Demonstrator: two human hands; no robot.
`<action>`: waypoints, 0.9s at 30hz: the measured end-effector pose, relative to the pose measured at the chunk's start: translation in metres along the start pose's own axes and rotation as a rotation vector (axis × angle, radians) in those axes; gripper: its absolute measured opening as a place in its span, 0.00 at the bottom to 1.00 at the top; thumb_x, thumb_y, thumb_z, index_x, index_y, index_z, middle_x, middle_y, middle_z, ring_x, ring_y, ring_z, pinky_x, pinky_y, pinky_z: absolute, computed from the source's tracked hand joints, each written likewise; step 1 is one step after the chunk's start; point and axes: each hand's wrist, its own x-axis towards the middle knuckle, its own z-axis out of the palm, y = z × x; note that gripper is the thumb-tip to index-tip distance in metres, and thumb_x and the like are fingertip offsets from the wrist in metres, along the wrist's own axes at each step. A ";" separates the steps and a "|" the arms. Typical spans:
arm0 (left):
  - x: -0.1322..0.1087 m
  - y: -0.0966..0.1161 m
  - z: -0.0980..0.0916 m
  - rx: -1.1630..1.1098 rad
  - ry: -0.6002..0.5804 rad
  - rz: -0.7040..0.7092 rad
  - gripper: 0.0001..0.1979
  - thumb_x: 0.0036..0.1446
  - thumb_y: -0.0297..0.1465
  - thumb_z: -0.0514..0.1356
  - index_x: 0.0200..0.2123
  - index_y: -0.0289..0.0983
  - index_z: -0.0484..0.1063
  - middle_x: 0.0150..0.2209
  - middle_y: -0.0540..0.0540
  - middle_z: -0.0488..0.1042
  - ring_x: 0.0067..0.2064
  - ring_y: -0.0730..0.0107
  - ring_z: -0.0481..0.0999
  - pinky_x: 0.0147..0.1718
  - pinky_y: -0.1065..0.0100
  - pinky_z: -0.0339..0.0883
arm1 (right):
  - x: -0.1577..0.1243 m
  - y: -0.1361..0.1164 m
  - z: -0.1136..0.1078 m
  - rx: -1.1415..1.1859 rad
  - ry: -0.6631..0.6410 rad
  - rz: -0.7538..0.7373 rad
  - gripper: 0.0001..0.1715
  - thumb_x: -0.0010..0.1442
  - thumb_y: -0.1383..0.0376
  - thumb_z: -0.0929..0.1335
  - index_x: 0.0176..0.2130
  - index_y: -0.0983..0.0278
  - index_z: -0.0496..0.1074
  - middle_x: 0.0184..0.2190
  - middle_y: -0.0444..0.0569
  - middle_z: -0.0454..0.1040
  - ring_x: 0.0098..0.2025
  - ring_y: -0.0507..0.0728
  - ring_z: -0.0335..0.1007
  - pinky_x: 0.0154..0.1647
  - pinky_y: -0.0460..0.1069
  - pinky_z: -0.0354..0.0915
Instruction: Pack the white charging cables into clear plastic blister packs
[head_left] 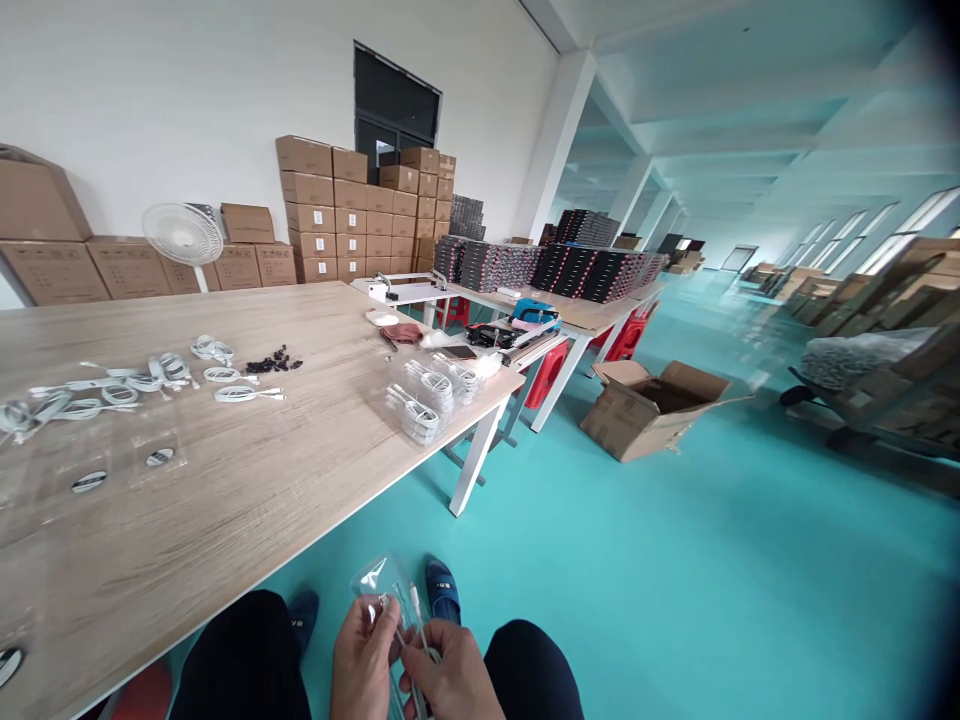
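Note:
Low over my lap, my left hand (366, 645) is closed, thumb pressed against fingers, at a clear plastic bag (381, 576). A pale connector tip shows by its thumb. My right hand (454, 672), also closed, pinches a white cable (415, 602) whose plug points upward beside the bag. How much of the cable lies inside the bag is hard to make out behind the fingers. On the table (300, 455) lie several coiled white cables (154, 372), a pile of small black pieces (275, 360) and bagged cables (429, 388) at the right edge.
Flat clear bags with an oval label (160, 457) lie at the table's left. A white fan (184, 236) and stacked cartons (341, 205) stand behind. An open cardboard box (651, 408) sits on the green floor, a loaded cart (874, 390) farther right.

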 end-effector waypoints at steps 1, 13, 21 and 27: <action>0.002 0.000 0.000 -0.019 0.004 -0.002 0.21 0.39 0.44 0.76 0.24 0.38 0.69 0.18 0.56 0.68 0.22 0.74 0.66 0.21 0.72 0.60 | 0.001 0.002 0.001 -0.123 0.041 -0.032 0.06 0.55 0.66 0.66 0.26 0.60 0.66 0.21 0.44 0.74 0.21 0.54 0.72 0.22 0.46 0.58; 0.017 -0.004 -0.013 -0.174 -0.050 -0.226 0.23 0.33 0.37 0.80 0.29 0.37 0.73 0.26 0.51 0.75 0.28 0.71 0.75 0.29 0.70 0.70 | 0.003 0.012 0.002 -0.683 0.261 -0.276 0.04 0.59 0.69 0.69 0.33 0.60 0.74 0.28 0.50 0.83 0.32 0.61 0.80 0.28 0.48 0.56; 0.010 0.017 -0.009 -0.160 -0.113 -0.141 0.18 0.41 0.38 0.77 0.29 0.37 0.74 0.30 0.49 0.75 0.33 0.68 0.76 0.35 0.66 0.73 | -0.006 0.004 -0.008 -0.658 0.377 -0.444 0.08 0.64 0.62 0.67 0.35 0.59 0.77 0.36 0.49 0.80 0.32 0.57 0.78 0.33 0.48 0.63; 0.006 0.021 -0.007 -0.148 -0.102 -0.142 0.17 0.41 0.39 0.77 0.31 0.38 0.77 0.37 0.45 0.80 0.42 0.60 0.80 0.41 0.62 0.75 | -0.002 0.006 -0.014 -0.403 0.353 -0.436 0.12 0.64 0.57 0.67 0.34 0.59 0.78 0.34 0.47 0.77 0.34 0.57 0.75 0.35 0.48 0.65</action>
